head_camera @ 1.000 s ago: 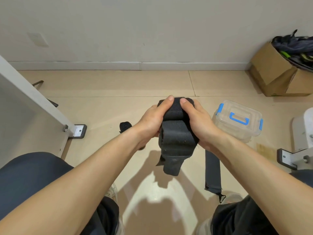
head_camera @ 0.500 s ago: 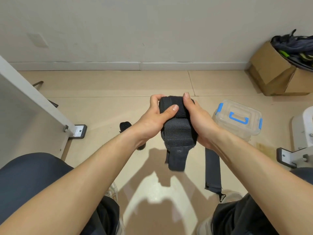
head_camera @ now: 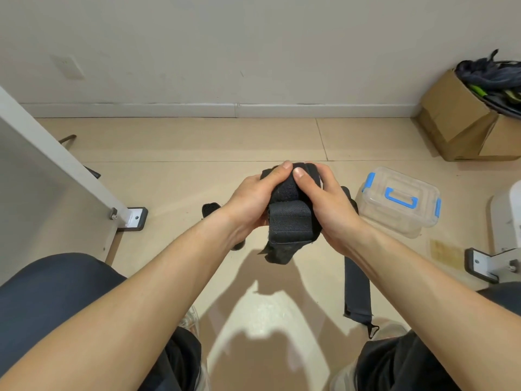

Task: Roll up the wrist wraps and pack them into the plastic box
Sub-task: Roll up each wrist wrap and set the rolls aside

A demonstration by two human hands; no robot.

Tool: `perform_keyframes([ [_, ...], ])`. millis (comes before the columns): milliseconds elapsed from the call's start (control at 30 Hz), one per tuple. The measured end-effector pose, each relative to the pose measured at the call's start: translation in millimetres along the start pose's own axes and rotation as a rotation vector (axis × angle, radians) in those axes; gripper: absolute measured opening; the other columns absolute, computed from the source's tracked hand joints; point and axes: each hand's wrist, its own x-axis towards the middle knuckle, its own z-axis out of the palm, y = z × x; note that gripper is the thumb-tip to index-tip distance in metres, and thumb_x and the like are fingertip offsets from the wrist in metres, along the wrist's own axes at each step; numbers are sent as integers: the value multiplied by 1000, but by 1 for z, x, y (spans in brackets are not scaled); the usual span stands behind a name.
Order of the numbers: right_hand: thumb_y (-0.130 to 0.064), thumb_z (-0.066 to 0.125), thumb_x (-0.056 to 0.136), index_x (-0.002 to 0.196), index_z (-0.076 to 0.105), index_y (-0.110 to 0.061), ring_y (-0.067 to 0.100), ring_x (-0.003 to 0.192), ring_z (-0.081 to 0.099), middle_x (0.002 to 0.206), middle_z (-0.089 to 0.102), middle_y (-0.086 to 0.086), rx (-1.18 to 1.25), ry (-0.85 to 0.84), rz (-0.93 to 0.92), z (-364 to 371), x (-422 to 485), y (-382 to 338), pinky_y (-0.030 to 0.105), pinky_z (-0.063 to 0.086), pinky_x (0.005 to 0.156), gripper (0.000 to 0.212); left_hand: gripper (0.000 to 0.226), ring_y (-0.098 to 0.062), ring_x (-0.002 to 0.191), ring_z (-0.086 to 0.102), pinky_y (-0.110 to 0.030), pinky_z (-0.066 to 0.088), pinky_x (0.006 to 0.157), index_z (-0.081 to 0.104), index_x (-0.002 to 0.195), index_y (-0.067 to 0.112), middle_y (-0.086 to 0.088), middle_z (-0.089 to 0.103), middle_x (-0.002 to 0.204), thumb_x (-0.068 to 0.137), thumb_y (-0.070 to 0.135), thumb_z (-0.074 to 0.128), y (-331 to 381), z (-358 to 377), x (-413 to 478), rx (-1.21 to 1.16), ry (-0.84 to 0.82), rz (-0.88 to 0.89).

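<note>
The left hand (head_camera: 251,198) is curled tight round the left side of the wrap (head_camera: 290,221), which is held in mid-air above the floor (head_camera: 197,142). The wrap is soft, light fabric, almost fully rolled, with a short tail (head_camera: 277,253) hanging below. It will probably spring loose unless gripped across the roll with the outer layer pinned. The right hand (head_camera: 329,204) clamps the right side likewise. A second wrap (head_camera: 356,292) lies flat on the floor, near right. The box (head_camera: 400,201), closed, stands further right.

The wrist wrap (head_camera: 291,221) is matt black cloth, the plastic box (head_camera: 400,204) clear and glossy, the floor (head_camera: 197,142) smooth tile.
</note>
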Motion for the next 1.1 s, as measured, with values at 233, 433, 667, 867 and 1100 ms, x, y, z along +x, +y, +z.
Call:
perform_keyframes([
  [233, -19, 61, 102, 99, 52, -17, 18, 72, 65, 80, 68, 2, -58, -32, 49, -6, 0, 2, 37, 56, 72, 9, 47, -28, 101, 75, -44, 62, 86, 69, 121, 9, -11, 77, 112, 100, 50, 57, 8, -22, 10, -279, 215, 2],
  [433, -23, 68, 98, 80, 63, -9, 13, 71, 63, 78, 68, 3, -183, -164, 116, -10, 0, 5, 22, 54, 67, 23, 45, -28, 101, 75, -44, 64, 79, 68, 123, 9, -11, 77, 112, 100, 46, 60, 8, -25, 15, -373, 285, 35],
  [667, -30, 60, 102, 59, 60, -20, 12, 52, 53, 57, 56, -7, -384, -209, 216, -13, -4, -2, 21, 42, 51, 44, 53, -22, 102, 73, -35, 62, 68, 57, 125, 15, -5, 71, 116, 89, 51, 73, 3, -40, 25, -112, 464, 217],
  [867, -52, 49, 97, 111, 58, -22, 19, 102, 60, 103, 60, -6, -523, -42, 184, -20, 1, 6, 41, 48, 96, 34, 37, -18, 99, 73, -33, 59, 65, 55, 120, 19, -3, 69, 116, 94, 42, 70, 2, -33, 21, 77, 256, 275],
  [1100, -72, 45, 94, 131, 61, -33, 22, 102, 75, 112, 77, 2, -92, -87, 161, -13, 11, -5, 47, 56, 97, 56, 36, -10, 85, 72, -29, 57, 62, 52, 125, 18, 3, 70, 102, 96, 31, 69, -4, -15, 12, 159, -2, 270],
])
